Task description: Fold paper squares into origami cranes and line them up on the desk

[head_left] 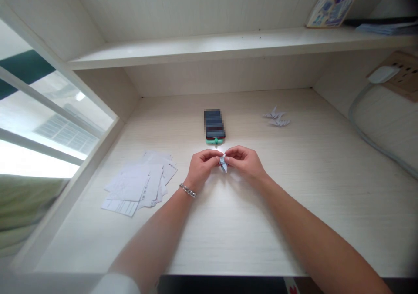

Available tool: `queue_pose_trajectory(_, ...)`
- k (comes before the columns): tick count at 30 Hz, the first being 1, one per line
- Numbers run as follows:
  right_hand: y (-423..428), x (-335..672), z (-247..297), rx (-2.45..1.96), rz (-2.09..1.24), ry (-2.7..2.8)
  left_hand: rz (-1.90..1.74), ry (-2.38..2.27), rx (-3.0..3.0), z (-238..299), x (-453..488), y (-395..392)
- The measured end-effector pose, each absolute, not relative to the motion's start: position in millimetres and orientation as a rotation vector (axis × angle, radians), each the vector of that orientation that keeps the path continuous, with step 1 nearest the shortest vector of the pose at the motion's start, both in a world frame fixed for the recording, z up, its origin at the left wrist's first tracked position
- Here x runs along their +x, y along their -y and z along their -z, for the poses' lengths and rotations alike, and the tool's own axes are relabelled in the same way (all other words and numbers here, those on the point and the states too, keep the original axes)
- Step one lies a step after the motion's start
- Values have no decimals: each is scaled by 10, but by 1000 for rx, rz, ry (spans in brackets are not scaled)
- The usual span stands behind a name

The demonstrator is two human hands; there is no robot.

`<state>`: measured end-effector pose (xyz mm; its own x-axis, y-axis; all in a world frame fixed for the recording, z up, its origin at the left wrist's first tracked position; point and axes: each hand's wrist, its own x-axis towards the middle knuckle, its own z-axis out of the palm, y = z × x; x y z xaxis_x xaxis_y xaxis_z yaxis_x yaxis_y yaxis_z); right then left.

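My left hand (pixel 201 167) and my right hand (pixel 245 162) meet over the middle of the pale wooden desk (pixel 294 207). Both pinch a small folded piece of pale blue paper (pixel 223 163) between fingertips and thumbs, held just above the desk. A chain bracelet (pixel 187 190) sits on my left wrist. Just beyond the hands lies a phone (pixel 214 126) in a green case, flat on the desk.
A loose pile of white paper sheets (pixel 139 184) lies to the left. Two small folded paper figures (pixel 277 117) rest at the back right. A shelf (pixel 228 44) above holds a leaning booklet (pixel 331 8). A power strip (pixel 400 74) with cable hangs on the right wall.
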<state>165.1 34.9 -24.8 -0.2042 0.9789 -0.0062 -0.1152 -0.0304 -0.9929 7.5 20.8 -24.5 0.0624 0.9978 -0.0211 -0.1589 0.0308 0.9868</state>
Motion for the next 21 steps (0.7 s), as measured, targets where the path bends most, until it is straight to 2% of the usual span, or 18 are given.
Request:
queue_pose_trajectory(6, -354, 1658, 271, -1021, -1282, 1404, -1291, -1095, 1129, 270, 78, -222)
queue_pose_trajectory(21, -377, 1657, 260, -991, -1346, 1398, -1287, -1096, 1110, 221, 64, -227)
